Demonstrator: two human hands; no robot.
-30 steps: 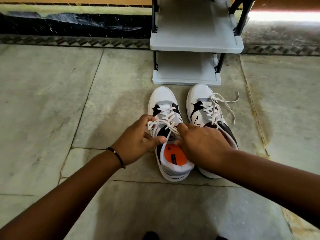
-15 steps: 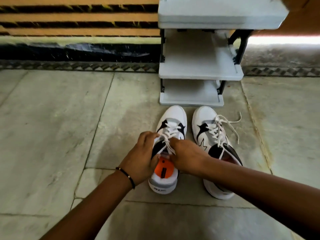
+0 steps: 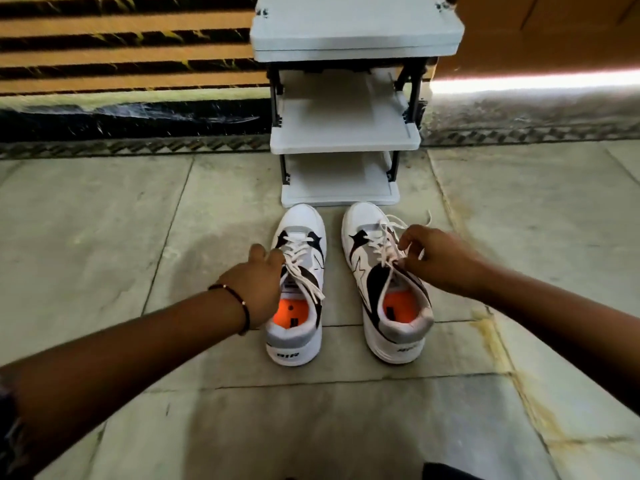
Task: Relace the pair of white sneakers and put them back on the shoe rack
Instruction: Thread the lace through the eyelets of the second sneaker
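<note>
Head view, left sneaker [image 3: 300, 292] heel reads "AIR", right hand [image 3: 437, 259] pinching lace [image 3: 388, 244].

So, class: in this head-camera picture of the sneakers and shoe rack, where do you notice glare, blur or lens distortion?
Head view: a blown-out white strip of glare at the upper right; the left forearm and lower corners are soft with motion blur; wide-angle bending bows the striped wall; the two sneakers and shoe rack are fairly sharp.
</note>
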